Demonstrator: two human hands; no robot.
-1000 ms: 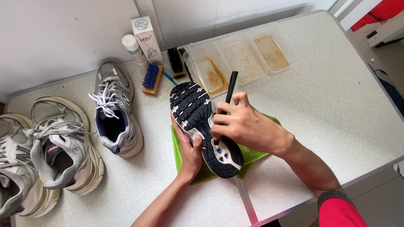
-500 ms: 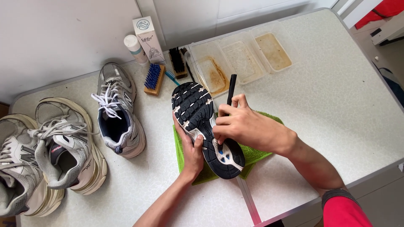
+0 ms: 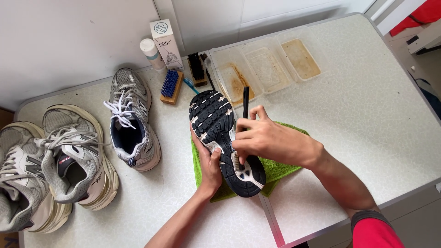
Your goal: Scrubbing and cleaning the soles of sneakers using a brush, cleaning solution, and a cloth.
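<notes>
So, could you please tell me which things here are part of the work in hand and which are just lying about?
In use:
- upturned shoe, held by left hand
- thin black brush in right hand
- green towel underneath

Lying about:
- three grey sneakers
- blue-bristled brush
- three plastic trays
- white bottle and box

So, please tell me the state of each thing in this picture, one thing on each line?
Shoe: upside down, sole up, over the green towel.
Left hand: grips the shoe's side.
Right hand: holds a thin black brush on the sole.
Three trays: open, with brownish residue.
Bottle: upright, capped.
Box: upright, closed.
Blue brush: bristles up.
</notes>
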